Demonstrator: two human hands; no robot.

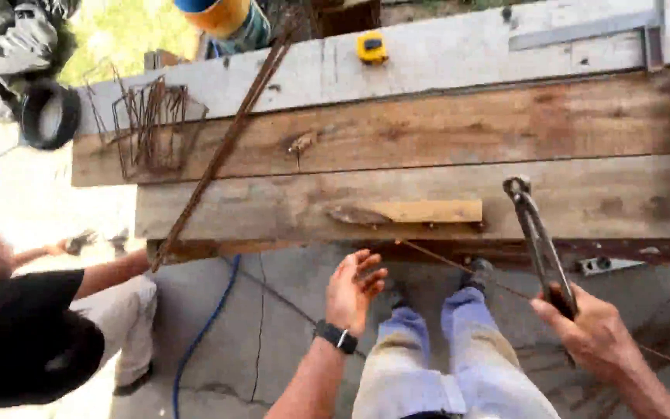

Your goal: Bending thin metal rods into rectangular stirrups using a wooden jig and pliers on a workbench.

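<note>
rough weathered wood planks (428,132), dull metal pincers (538,237), rusty rods (219,151).

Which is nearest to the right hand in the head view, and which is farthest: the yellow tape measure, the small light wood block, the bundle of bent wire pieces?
From the right hand:
1. Small light wood block, on the near plank, up-left.
2. Yellow tape measure, on the far pale plank.
3. Bundle of bent wire pieces, far left end of the bench.

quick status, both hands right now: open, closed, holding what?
Left hand: open, fingers spread, holding nothing, just below the edge of the wooden bench.
Right hand: closed around the handles of the long metal pincers.
</note>
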